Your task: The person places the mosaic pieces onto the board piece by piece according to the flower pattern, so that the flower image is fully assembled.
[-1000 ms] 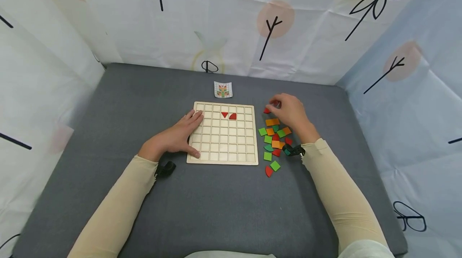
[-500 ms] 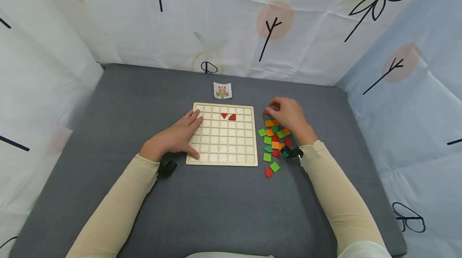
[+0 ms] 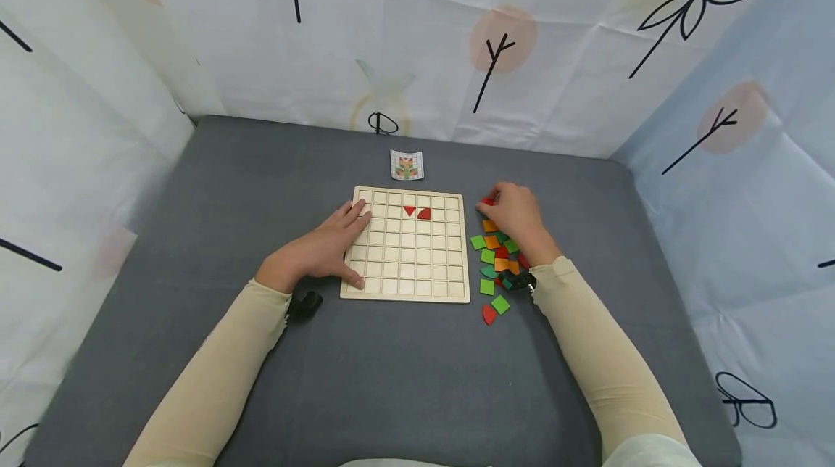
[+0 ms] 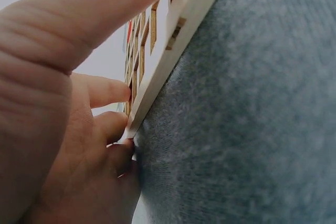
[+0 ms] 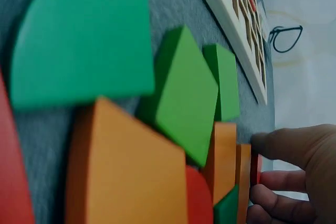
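My left hand (image 3: 320, 247) rests spread on the left side of a pale wooden grid board (image 3: 407, 257). Its thumb lies on the lower left corner, with the other fingers along the left edge. Two red pieces sit in the board's cells: a triangle (image 3: 409, 211) and a quarter circle (image 3: 424, 214). Right of the board, my right hand (image 3: 520, 215) pinches a small red piece (image 5: 255, 169) between thumb and fingers, low over the table. The fingers cover most of it, so its shape cannot be told.
Beside the board's right edge lie several loose pieces, among them a green square (image 3: 487, 287), an orange square (image 3: 501, 265), a teal piece (image 5: 84, 40) and a red quarter circle (image 3: 489, 315). A small patterned card (image 3: 406, 165) lies behind the board on the grey table (image 3: 404, 380).
My right hand has shifted slightly toward me and now has the red piece further between thumb and fingers. The left hand and the board have stayed in place.
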A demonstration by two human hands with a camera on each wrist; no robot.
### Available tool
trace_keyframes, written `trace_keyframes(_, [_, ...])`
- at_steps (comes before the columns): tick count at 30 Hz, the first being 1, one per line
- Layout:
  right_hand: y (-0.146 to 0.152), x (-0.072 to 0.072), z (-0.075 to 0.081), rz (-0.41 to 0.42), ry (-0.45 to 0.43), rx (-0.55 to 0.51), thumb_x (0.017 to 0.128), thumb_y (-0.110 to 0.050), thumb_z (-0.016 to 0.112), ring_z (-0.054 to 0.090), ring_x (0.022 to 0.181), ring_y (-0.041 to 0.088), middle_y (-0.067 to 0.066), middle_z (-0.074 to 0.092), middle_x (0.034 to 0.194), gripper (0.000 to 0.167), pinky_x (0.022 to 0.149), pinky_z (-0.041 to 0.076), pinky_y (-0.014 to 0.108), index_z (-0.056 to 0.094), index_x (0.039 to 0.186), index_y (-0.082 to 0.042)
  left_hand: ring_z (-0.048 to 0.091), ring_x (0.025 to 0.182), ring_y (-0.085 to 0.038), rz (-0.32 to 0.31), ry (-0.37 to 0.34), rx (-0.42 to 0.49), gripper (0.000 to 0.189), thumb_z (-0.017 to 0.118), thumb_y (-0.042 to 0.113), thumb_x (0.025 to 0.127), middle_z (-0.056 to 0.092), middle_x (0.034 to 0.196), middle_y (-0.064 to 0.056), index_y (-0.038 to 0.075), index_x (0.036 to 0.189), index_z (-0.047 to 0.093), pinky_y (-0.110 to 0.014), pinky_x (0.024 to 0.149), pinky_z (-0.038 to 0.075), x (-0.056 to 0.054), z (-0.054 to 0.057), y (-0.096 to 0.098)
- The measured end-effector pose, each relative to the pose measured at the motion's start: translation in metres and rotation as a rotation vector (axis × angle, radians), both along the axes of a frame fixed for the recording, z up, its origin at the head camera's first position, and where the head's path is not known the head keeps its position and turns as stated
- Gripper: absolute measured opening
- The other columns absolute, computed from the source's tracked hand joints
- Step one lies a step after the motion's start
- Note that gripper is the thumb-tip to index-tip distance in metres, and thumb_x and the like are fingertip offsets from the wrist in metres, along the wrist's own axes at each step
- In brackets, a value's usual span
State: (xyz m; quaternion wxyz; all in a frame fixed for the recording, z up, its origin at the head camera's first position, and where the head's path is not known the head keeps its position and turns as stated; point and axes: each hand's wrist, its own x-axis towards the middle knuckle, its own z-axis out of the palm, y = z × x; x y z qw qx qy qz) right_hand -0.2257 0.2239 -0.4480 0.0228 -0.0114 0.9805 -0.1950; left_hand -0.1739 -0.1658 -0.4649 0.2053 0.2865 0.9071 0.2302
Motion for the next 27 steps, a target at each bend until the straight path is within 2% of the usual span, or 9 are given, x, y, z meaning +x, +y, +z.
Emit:
trace_keyframes(5, [-0.003, -0.0005, 0.0004, 0.015, 0.009, -0.019, 0.103, -0.021, 0.077, 0.064, 0.088, 0.033, 0.014, 0.07, 0.1, 0.028, 0.079, 0.055, 0.047, 0.075, 0.122, -0.001, -0.006, 0.165, -0.042, -0.009, 0.01, 0.01, 0.14, 0.098, 0.055, 0.076, -0.003, 0.181, -0.018, 0.001, 0.173, 0.014, -0.061, 0.129, 0.015, -0.0015, -0.0009, -0.0002])
trace_keyframes(12, [-0.0029, -0.0006, 0.0007, 0.027, -0.009, -0.035, 0.099, -0.007, 0.068, 0.058, 0.08, 0.033, 0.012, 0.064, 0.091, 0.032, 0.073, 0.051, 0.045, 0.073, 0.13, -0.002, -0.007, 0.165, -0.042, -0.008, 0.002, 0.013, 0.14, 0.099, 0.053, 0.075, -0.003, 0.181, -0.018, 0.001, 0.173, 0.014, -0.061, 0.129, 0.015, -0.0019, 0.0013, 0.0005])
trace_keyframes(15, [-0.0034, -0.0009, -0.0006, 0.023, -0.016, -0.034, 0.1, -0.009, 0.07, 0.06, 0.084, 0.033, 0.012, 0.066, 0.095, 0.032, 0.076, 0.052, 0.046, 0.074, 0.13, -0.002, -0.007, 0.165, -0.042, -0.008, -0.004, 0.01, 0.139, 0.099, 0.052, 0.076, -0.003, 0.181, -0.018, 0.001, 0.173, 0.014, -0.061, 0.129, 0.014, -0.0013, 0.0012, 0.0001])
trace_keyframes(21, [-0.0058, -0.0016, -0.0025, 0.032, -0.027, -0.036, 0.102, -0.024, 0.079, 0.066, 0.096, 0.034, 0.017, 0.071, 0.111, 0.036, 0.083, 0.057, 0.048, 0.073, 0.129, 0.0, -0.006, 0.165, -0.042, -0.006, 0.002, 0.014, 0.14, 0.099, 0.053, 0.075, -0.003, 0.181, -0.019, 0.001, 0.173, 0.014, -0.062, 0.128, 0.015, -0.0008, -0.0011, -0.0019])
trace_keyframes(27, [-0.0083, -0.0011, -0.0015, 0.044, -0.002, -0.04, 0.102, -0.023, 0.079, 0.065, 0.095, 0.035, 0.018, 0.071, 0.11, 0.03, 0.082, 0.056, 0.048, 0.075, 0.12, 0.001, -0.006, 0.165, -0.042, -0.005, 0.003, 0.019, 0.14, 0.099, 0.054, 0.075, -0.003, 0.181, -0.018, 0.001, 0.173, 0.014, -0.062, 0.129, 0.014, -0.0011, -0.0028, -0.0024])
